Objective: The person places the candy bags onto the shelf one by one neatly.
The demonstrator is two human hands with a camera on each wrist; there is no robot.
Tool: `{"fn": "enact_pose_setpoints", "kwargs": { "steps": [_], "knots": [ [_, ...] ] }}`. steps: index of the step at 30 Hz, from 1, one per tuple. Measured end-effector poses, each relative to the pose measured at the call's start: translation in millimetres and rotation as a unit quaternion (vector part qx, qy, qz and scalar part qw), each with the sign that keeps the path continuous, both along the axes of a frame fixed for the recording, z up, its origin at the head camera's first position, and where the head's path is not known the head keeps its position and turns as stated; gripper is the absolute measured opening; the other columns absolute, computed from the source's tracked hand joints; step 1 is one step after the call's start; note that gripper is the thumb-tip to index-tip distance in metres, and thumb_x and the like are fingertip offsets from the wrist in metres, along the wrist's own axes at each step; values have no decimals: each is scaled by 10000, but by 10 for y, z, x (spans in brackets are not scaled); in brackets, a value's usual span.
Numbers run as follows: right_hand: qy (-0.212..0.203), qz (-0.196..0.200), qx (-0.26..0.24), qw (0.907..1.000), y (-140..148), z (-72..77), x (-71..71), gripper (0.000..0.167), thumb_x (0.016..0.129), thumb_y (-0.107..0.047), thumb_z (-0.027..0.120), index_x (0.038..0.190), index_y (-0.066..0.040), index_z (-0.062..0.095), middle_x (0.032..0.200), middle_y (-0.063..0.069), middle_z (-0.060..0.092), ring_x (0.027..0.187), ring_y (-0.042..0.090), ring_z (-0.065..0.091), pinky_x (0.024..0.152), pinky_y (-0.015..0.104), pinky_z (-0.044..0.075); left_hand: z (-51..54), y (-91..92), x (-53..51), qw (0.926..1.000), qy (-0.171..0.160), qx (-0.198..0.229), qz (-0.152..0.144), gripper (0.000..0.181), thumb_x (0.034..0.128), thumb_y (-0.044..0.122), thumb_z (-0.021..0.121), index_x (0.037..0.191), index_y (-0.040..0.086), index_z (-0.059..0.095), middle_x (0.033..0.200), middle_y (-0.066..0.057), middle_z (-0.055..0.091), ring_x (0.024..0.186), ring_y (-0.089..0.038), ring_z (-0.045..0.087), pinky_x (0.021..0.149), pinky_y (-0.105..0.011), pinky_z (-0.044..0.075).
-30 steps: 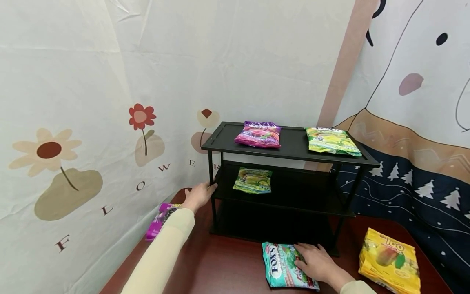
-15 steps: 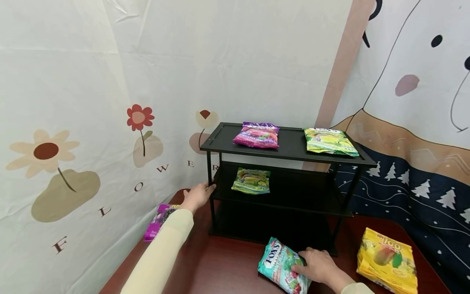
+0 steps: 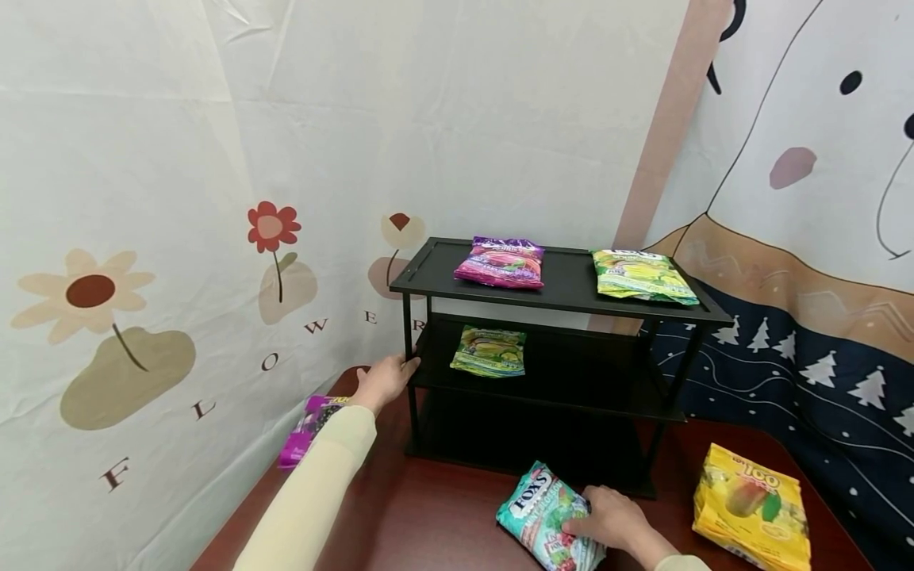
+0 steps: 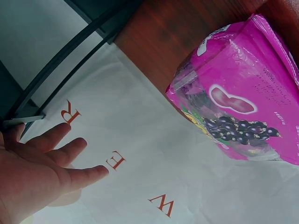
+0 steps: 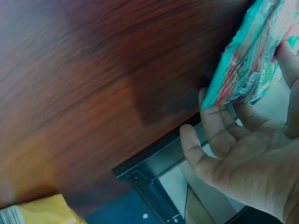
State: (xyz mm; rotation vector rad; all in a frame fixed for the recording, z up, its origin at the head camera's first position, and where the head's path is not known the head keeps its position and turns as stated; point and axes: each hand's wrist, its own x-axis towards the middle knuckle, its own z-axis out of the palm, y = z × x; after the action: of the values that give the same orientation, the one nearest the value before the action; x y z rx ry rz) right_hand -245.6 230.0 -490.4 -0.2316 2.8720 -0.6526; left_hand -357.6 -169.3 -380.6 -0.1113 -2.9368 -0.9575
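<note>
My right hand (image 3: 616,519) holds a teal FOX'S candy bag (image 3: 539,507) by its right side, tilted in front of the rack. In the right wrist view the thumb lies across the bag (image 5: 247,60), with fingers under its lower edge. My left hand (image 3: 384,384) is at the left post of a black three-tier rack (image 3: 571,388), at middle-shelf height. The left wrist view shows one finger against the shelf edge and the other fingers spread; the thumb is hidden there. Beyond that hand lies a purple candy bag (image 4: 243,102) with dark berries printed on it.
On the top shelf lie a pink-purple candy bag (image 3: 502,263) and a yellow-green one (image 3: 643,276). A green bag (image 3: 489,351) lies on the middle shelf. Yellow mango candy bags (image 3: 752,507) sit at the right of the brown table (image 3: 428,507). Printed cloth (image 3: 286,143) hangs behind.
The teal candy bag has gone from lying flat under my right hand to turned and tilted in its grip, shifted slightly left. My left hand has stayed at the rack.
</note>
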Motion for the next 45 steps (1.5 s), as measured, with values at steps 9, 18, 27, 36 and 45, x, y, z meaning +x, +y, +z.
{"fn": "enact_pose_setpoints", "kwargs": {
  "steps": [9, 18, 27, 36, 45],
  "knots": [
    [-396, -333, -591, 9969, -58, 93, 3, 393, 784, -296, 837, 993, -32, 636, 849, 19, 614, 731, 181, 542, 668, 389, 470, 4, 7, 0, 10000, -18, -49, 6, 542, 1076, 407, 369, 1559, 161, 346, 1518, -169, 413, 1419, -444, 294, 1058, -765, 11],
    [-473, 14, -1711, 9841, 5, 95, 4, 230, 827, -79, 777, 996, 24, 659, 817, 36, 636, 706, 177, 593, 624, 350, 503, 26, 10, 20, 10000, -19, -82, 23, 540, 1078, 407, 366, 1558, 160, 348, 1518, -177, 411, 1416, -452, 295, 1072, -752, 21],
    [-426, 366, -2098, 9761, 21, 122, 80, 132, 841, -106, 764, 944, -34, 724, 748, -5, 669, 642, 157, 604, 579, 327, 487, 26, 15, 27, 9999, 7, -142, 44, 538, 1077, 402, 370, 1554, 153, 358, 1518, -185, 408, 1410, -451, 309, 1075, -751, 48],
    [177, 322, -1943, 9803, -50, 191, 173, 75, 873, -221, 751, 853, -156, 719, 668, -55, 629, 584, 138, 541, 530, 273, 399, 16, 5, 0, 9999, 10, -120, 14, 538, 1078, 405, 361, 1556, 158, 353, 1538, -176, 380, 1422, -445, 286, 1063, -762, 15],
    [886, -178, -1853, 9785, -122, 242, 202, 50, 872, -240, 750, 857, -203, 720, 677, -118, 648, 576, 77, 555, 536, 254, 403, 1, 3, -6, 9999, 12, -152, 35, 541, 1078, 407, 359, 1554, 152, 356, 1532, -176, 390, 1421, -444, 290, 1065, -760, 24]
  ]
}}
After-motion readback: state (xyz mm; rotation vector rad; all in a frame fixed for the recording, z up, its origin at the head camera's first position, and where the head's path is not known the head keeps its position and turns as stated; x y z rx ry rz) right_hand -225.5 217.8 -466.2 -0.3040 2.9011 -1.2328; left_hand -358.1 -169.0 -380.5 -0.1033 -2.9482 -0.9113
